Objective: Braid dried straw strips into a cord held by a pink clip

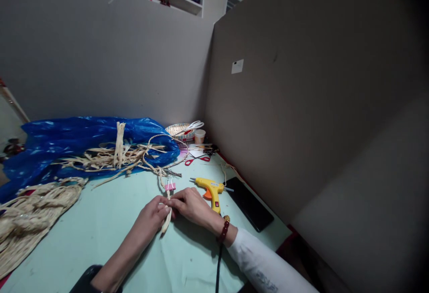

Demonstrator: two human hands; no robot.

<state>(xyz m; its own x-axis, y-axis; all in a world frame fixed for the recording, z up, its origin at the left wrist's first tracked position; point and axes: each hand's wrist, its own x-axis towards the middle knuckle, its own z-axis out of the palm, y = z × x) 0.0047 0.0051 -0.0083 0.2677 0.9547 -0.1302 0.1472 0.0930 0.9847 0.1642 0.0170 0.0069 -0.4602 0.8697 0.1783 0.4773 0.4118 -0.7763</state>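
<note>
A pale braided fibre strand [166,225] hangs down between my hands on the light green table. My left hand [156,212] pinches it from the left, fingers closed. From the right, my right hand [187,202] closes its fingertips on the same strand, touching my left fingers. Just above my fingers a pink binder clip [170,186] grips the braid. The braid continues upward into a loop near the loose fibres. Close to my right hand lies a yellow glue gun [212,188] with an orange trigger.
A black phone [250,204] lies right of the glue gun. Loose fibre strips [110,156] rest on a blue plastic bag [83,127]. Woven fibre [36,221] is at the left. Red-handled scissors [197,159], a paper cup [199,136] and a basket [174,129] stand behind.
</note>
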